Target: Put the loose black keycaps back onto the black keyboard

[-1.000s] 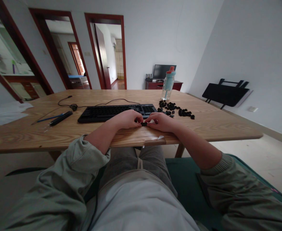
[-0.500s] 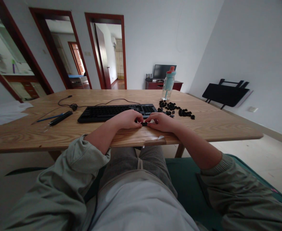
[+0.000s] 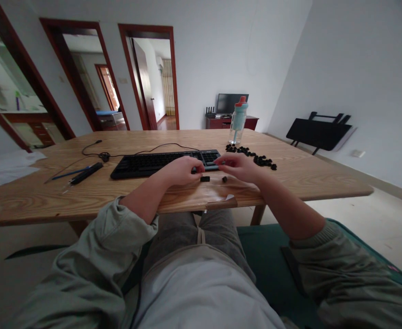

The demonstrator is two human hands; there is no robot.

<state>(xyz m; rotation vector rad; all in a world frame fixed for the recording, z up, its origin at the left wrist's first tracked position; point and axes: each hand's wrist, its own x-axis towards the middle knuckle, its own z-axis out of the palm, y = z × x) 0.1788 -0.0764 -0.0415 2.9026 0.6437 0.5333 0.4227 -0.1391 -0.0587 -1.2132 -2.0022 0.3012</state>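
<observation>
A black keyboard (image 3: 142, 165) lies across the table in front of me. My left hand (image 3: 186, 170) rests by its near edge with curled fingers, closed on what looks like a small black keycap (image 3: 194, 170). My right hand (image 3: 238, 167) hovers over the keyboard's right end, fingers apart and nothing visible in them. On the bare wood between the hands lies a wider black keycap (image 3: 205, 179). Another small black keycap (image 3: 224, 179) sits just below my right hand. Loose black keycaps (image 3: 264, 161) are heaped beyond that hand, partly hidden by it.
A clear bottle with a red lid (image 3: 238, 121) stands behind the heap. Left of the keyboard lie a black-handled tool (image 3: 86, 174), a blue pen-like stick (image 3: 71, 171) and a cable (image 3: 104, 156). White paper (image 3: 9, 165) covers the left side. The table's edge strip (image 3: 221, 203) is peeling.
My right hand has lifted off the wider keycap and moved up and right towards the keyboard's end. Two keycaps now lie uncovered on the wood. My left hand has barely moved.
</observation>
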